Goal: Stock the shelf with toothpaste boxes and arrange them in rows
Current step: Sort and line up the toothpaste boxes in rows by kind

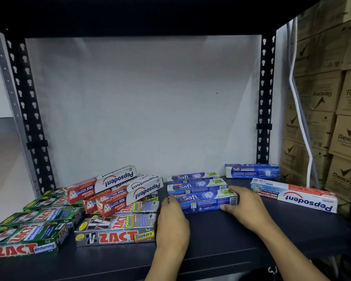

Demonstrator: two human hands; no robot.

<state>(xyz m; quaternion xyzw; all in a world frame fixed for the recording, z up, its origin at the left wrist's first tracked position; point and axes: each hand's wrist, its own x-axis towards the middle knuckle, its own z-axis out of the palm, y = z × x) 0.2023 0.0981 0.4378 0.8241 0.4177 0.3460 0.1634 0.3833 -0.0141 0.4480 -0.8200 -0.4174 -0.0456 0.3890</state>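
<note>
Both hands are on the dark shelf (211, 246), one at each end of the front Safi box (206, 199). The right hand (245, 207) grips its right end, with fingers over the top and the thumb against the front face. The left hand (173, 218) sits at the left end with a fingertip on the top edge. Its other fingers are hidden behind the back of the hand, so I cannot tell whether it grips or only presses.

The box lies flat and lengthwise, touching a second Safi box (197, 185) behind it, and a third (193, 176) lies behind that one, making a row of three. A fourth Safi box (251, 171) stands on edge at the back right, apart from the row. In front of it lies a single Pepsodent box (294, 194), slightly angled.

To the left is a loose pile of Pepsodent boxes (114, 185), lying partly on the silver Zact Smokers boxes (116, 230). The green Zact Whitening boxes (28, 236) fill the far left. Brown Rexona cartons (344, 98) are stacked beyond the shelf's right post.
</note>
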